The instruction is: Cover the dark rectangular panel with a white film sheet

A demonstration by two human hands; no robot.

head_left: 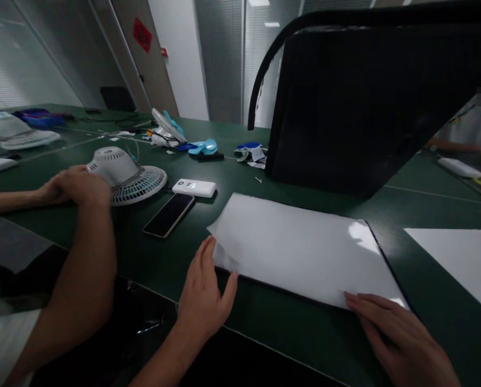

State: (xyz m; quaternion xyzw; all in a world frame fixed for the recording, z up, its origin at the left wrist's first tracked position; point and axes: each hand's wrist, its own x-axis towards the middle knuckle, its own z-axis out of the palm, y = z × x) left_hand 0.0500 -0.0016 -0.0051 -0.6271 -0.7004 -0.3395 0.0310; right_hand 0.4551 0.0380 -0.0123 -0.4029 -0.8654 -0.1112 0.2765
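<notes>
Left hand (206, 293) is lying open, fingers pressing the near left corner of the white sheet (301, 250) on the green table (289, 338). Right hand (402, 336) is resting flat, unclenched, fingertips touching its near right edge.

Dim office, green table (305, 333), frosted glass partitions (224, 59), ceiling lights (259, 2)

My feed was dim; ceiling lights (259, 2) far off threw glare onto the white sheet (305, 250), edges bowed, and the left forearm (83, 269) was blurred
</notes>
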